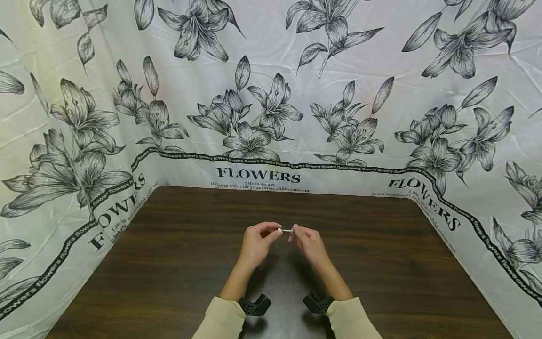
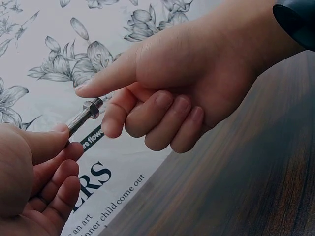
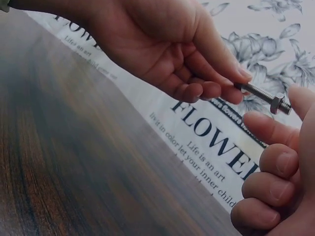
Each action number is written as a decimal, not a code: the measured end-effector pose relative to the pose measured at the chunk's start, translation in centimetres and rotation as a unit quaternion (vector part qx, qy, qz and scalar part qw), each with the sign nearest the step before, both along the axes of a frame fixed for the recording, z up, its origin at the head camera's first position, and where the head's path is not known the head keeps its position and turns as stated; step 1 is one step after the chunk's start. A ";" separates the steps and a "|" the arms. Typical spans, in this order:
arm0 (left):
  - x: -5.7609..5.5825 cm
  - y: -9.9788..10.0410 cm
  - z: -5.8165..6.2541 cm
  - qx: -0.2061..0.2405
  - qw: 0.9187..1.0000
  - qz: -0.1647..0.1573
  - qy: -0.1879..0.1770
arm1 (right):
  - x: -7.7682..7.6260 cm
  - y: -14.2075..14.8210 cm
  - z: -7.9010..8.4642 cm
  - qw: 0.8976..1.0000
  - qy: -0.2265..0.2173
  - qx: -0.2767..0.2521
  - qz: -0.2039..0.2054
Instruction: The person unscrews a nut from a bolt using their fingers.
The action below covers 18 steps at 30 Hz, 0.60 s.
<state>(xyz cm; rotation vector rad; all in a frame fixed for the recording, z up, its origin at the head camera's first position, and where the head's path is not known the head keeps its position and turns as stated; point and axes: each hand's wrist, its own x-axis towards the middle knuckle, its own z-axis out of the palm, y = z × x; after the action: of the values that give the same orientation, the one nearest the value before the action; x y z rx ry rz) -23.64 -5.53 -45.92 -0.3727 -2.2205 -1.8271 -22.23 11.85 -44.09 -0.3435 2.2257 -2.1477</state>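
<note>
My left hand (image 1: 256,242) pinches one end of a metal bolt (image 3: 261,92) between thumb and index finger, hiding that end. A hex nut (image 3: 277,103) sits on the threaded shank close to the bare tip, which points toward my right hand (image 1: 311,246). In the right wrist view, the right thumb and index finger stand apart around the nut, with a gap showing between them and the metal. The other right fingers curl toward the palm. Both hands are held over the brown table, near each other.
The dark wood-grain table (image 1: 178,263) reaches a white curtain (image 1: 360,37) printed with lilies, which encloses its back and both sides. Each wrist wears a black device (image 1: 255,306), next to a pale sleeve (image 1: 222,320).
</note>
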 end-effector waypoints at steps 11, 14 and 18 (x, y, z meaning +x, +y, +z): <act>-0.1 0.0 0.0 -0.004 1.000 -0.004 -0.019 | -1.6 0.2 -2.7 1.000 -0.009 -0.019 -0.023; -0.1 0.0 -0.1 -0.002 1.000 -0.004 -0.017 | -1.6 0.2 -2.9 0.999 -0.002 -0.023 -0.025; 0.0 0.0 -0.1 0.009 1.000 -0.003 -0.009 | -1.6 0.3 -2.8 0.999 0.002 -0.041 -0.015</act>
<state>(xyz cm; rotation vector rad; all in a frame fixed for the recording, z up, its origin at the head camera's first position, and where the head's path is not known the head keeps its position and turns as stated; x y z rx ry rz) -23.69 -5.50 -45.98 -0.3628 -2.2148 -1.8596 -23.82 12.15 -46.93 -0.3179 2.1629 -2.2600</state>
